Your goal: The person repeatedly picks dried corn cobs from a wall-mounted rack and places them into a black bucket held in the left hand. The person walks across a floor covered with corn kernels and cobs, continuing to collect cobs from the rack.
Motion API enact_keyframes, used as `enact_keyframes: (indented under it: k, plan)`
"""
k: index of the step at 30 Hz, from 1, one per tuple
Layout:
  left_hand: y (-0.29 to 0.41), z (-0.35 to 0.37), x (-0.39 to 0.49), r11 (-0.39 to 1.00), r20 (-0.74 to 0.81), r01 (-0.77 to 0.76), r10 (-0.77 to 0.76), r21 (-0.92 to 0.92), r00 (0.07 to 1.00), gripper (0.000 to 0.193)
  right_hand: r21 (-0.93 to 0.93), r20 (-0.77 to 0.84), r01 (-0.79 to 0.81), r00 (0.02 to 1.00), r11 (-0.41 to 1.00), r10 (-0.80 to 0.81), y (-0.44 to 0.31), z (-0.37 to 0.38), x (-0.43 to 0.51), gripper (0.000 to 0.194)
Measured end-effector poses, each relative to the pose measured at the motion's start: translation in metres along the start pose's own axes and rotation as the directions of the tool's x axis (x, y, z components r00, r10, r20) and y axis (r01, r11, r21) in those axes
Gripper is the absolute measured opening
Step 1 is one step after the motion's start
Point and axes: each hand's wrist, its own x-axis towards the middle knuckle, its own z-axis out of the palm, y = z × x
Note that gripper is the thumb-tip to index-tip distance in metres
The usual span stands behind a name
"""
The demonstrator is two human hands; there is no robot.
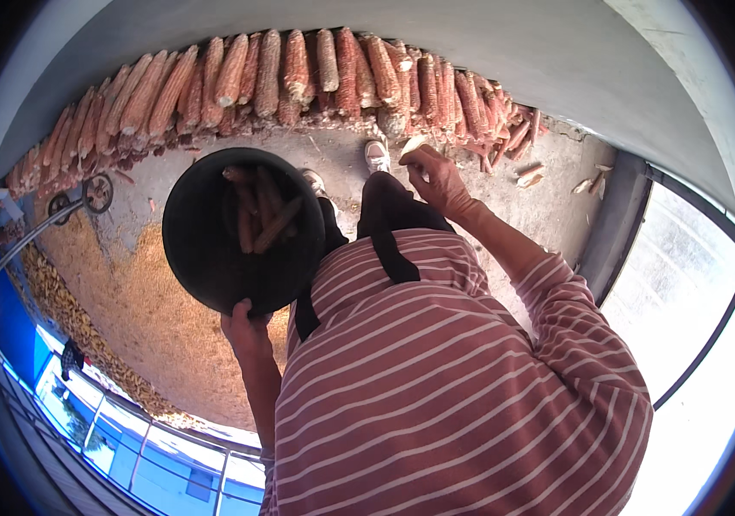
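My left hand grips the rim of a black bucket, its thumb over the edge. The bucket tilts so that its inside faces up at me. Several reddish corn cobs lie at its bottom. My right hand is in front of my right thigh with the fingers curled. A pale piece, perhaps husk or cob, shows at its fingertips; whether it is held or lies on the floor behind them, I cannot tell. Beyond both hands, a long stack of bare corn cobs lines the wall.
Loose cobs and husk scraps lie on the concrete floor to the right. A wide layer of yellow corn kernels spreads at left, bordered by whole ears. A wheeled metal frame stands near the stack's left end.
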Motion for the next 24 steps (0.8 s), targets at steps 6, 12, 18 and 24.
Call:
enact_keyframes:
  k: [6, 12, 18, 24]
  plan:
    - [-0.001, 0.007, -0.007, 0.999, -0.128, -0.027, 0.023, -0.028, 0.992, 0.041, 0.187, 0.141, 0.218, 0.959, 0.958, -0.246, -0.115, 0.013, 0.045, 0.018]
    - [-0.004, -0.008, 0.003, 0.965, -0.057, -0.242, 0.248, 0.103, 0.967, 0.032, 0.155, 0.539, 0.451, 0.707, 0.879, -0.458, -0.205, 0.132, 0.084, 0.033]
    - [0.01, -0.048, 0.032, 0.898, 0.08, -0.366, 0.357, 0.245, 0.93, 0.033, -0.429, 0.653, 0.619, 0.716, 0.658, -0.248, -0.233, 0.262, 0.119, 0.064]
    - [0.013, -0.121, 0.072, 0.911, 0.197, -0.367, 0.331, 0.187, 0.923, 0.029, -0.536, 0.814, 0.622, 0.561, 0.57, 0.154, -0.246, 0.334, 0.124, 0.061]
